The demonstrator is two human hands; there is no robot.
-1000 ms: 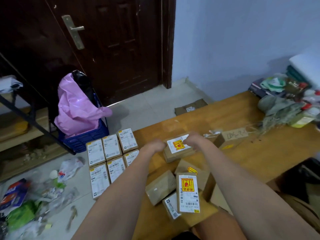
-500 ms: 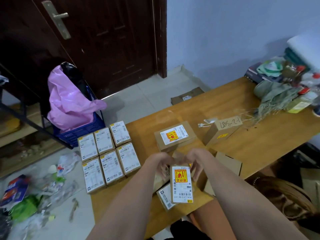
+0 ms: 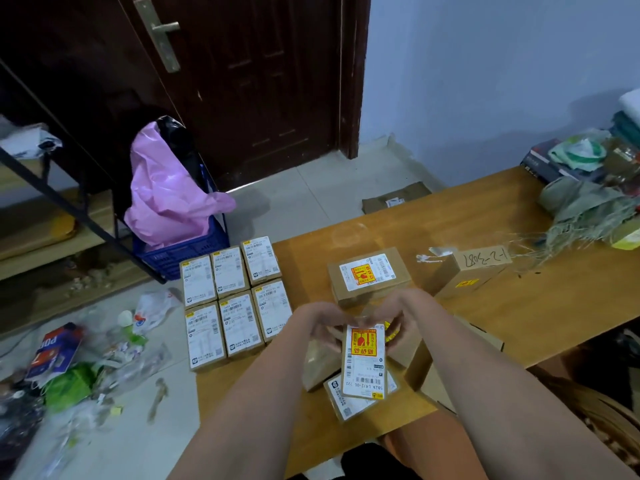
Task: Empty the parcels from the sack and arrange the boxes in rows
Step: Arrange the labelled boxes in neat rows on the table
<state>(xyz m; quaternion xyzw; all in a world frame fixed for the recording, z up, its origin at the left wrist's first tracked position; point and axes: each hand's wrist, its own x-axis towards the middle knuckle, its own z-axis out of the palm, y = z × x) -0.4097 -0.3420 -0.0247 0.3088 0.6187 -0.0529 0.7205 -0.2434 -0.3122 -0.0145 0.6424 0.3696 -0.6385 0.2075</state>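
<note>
Change: we left the far box [image 3: 369,280] on the surface [image 3: 519,306].
Grip: both hands [image 3: 320,327] [image 3: 403,318] clamp the labelled box [image 3: 363,362]; next for the row.

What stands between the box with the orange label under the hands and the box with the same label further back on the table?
Nothing visible does. Both hands are at the far end of the near box, and only bare table shows in the short gap up to the far box. The loose boxes lie beside and under the near one.
</note>
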